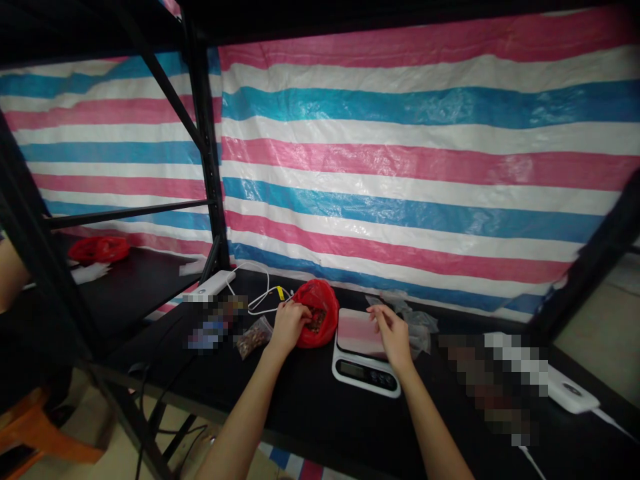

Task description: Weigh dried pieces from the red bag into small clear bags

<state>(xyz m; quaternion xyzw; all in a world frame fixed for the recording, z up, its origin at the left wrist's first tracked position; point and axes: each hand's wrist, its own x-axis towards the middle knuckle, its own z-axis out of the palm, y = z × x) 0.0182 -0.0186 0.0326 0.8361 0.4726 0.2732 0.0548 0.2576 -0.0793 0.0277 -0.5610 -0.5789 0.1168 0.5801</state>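
My left hand (291, 325) is at the left rim of a red plastic bag (327, 323), its fingers curled inward over the small brown pieces (316, 319) inside; whether it grips the bag or some pieces is hidden. Above the right side of a white kitchen scale (367, 379) is my right hand (392, 328), thumb and fingertips drawn together; anything between them is too small to make out. The scale's shiny plate (355, 332) has nothing visible on it. Left of my left wrist lies a small clear bag (253, 338) filled with brown pieces.
Crumpled clear plastic bags (423, 327) lie behind and right of the scale. White power strips (215, 285) with cables lie on both sides. Black shelf posts (205, 133) frame the black table. Another person's arm (10, 273) and a red bag (99, 249) are at far left.
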